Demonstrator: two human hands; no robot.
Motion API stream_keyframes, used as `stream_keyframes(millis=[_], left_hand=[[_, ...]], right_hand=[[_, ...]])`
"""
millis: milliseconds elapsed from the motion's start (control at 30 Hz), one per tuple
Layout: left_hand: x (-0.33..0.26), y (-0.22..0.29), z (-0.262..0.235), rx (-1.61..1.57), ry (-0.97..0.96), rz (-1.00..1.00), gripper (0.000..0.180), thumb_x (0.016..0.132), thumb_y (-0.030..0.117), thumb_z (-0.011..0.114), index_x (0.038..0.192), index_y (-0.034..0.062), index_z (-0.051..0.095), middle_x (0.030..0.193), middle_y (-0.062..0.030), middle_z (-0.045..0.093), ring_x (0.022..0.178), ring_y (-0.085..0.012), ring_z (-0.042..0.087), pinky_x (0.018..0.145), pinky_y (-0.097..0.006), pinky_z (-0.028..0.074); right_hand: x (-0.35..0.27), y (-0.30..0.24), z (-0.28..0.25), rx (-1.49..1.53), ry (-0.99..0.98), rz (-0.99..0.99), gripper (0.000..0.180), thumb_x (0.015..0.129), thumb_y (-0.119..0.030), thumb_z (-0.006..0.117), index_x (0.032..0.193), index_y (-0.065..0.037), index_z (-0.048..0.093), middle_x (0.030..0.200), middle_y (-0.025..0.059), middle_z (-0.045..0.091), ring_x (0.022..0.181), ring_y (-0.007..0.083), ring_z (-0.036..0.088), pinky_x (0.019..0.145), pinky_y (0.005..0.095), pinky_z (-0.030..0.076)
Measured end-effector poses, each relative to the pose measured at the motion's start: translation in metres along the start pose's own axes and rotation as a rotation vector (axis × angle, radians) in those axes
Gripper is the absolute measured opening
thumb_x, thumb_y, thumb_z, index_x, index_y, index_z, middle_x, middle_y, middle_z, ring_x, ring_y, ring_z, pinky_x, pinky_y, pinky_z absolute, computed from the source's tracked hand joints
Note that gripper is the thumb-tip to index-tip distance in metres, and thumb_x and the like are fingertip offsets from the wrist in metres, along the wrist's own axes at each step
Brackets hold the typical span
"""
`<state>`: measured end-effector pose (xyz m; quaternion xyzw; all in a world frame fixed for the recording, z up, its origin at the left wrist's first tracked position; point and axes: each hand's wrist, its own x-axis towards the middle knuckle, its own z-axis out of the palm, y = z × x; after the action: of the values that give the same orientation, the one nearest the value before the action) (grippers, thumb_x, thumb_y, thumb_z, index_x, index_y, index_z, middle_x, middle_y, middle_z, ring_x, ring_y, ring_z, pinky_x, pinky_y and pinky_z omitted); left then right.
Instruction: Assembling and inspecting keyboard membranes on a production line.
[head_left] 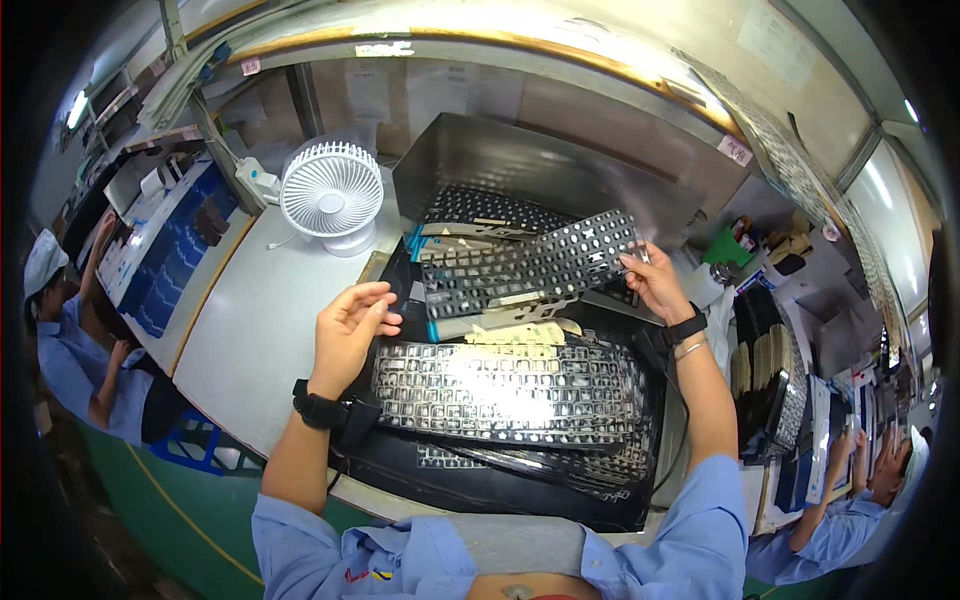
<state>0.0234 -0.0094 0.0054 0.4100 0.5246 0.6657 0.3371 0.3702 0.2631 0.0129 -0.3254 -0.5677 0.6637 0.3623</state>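
A black perforated keyboard sheet point(530, 268) is pinched at its right end by the fingers of the right hand point(655, 283) and held tilted above the bench. The left hand point(348, 330) is raised empty, fingers loosely curled, just left of the sheet. Below, a stack of silvery keyboard frames point(510, 390) is spread on a black tray point(500, 490). A white desk fan point(331, 192) is seen behind.

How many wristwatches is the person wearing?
2. One black wristwatch sits on the left wrist, below the open left hand. The other black wristwatch is on the right wrist, below the right hand holding the perforated keyboard sheet.
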Motion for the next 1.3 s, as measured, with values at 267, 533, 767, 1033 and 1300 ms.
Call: stream_keyframes(millis=[267,533,767,1033,1300], left_hand=[[-0.001,0.000,-0.005,-0.010,0.006,0.018,0.027,0.090,0.003,0.052,0.116,-0.0047,0.049,0.094,-0.0132,0.061,0.075,-0.0144,0.062,0.067,-0.026,0.054],[0.001,0.000,-0.007,-0.003,0.022,0.067,0.028,0.090,0.005,0.052,0.117,-0.0042,0.048,0.091,-0.0127,0.061,0.073,-0.0137,0.062,0.065,-0.026,0.054],[0.002,0.001,-0.005,-0.007,0.021,0.067,0.029,0.090,0.005,0.052,0.118,-0.0031,0.048,0.091,-0.0123,0.061,0.073,-0.0132,0.062,0.064,-0.026,0.054],[-0.004,0.011,0.000,0.063,0.042,0.026,0.038,0.087,0.006,0.058,0.122,-0.0001,0.045,0.093,-0.0099,0.060,0.074,-0.0120,0.060,0.064,-0.024,0.051],[-0.017,0.020,-0.001,1.069,-0.565,0.153,0.106,0.046,0.048,0.086,0.126,0.0040,0.031,0.115,-0.0192,0.039,0.115,-0.0362,0.037,0.099,-0.043,0.030]], right_hand=[[0.006,0.024,-0.008,0.184,-0.114,0.344,0.019,0.087,-0.001,0.057,0.104,-0.005,0.049,0.084,0.0045,0.060,0.064,0.0103,0.060,0.052,0.0188,0.050],[0.002,0.007,-0.009,0.192,-0.069,0.027,0.015,0.088,-0.001,0.055,0.103,-0.004,0.055,0.088,0.0063,0.062,0.063,0.0093,0.057,0.054,0.0190,0.047],[0.020,0.037,-0.006,0.420,0.098,0.059,0.014,0.088,0.002,0.053,0.102,-0.002,0.051,0.086,0.0074,0.059,0.067,0.0148,0.059,0.060,0.0228,0.052],[-0.011,0.024,-0.013,-0.854,0.412,-0.337,0.067,0.077,-0.019,0.073,0.131,-0.002,0.037,0.099,0.0111,0.057,0.070,0.0127,0.057,0.066,0.0227,0.047],[-0.101,-0.026,0.052,-1.113,-0.601,-0.358,0.090,0.044,-0.044,0.086,0.114,-0.003,0.047,0.096,0.0083,0.050,0.091,0.0225,0.050,0.086,0.0318,0.040]])
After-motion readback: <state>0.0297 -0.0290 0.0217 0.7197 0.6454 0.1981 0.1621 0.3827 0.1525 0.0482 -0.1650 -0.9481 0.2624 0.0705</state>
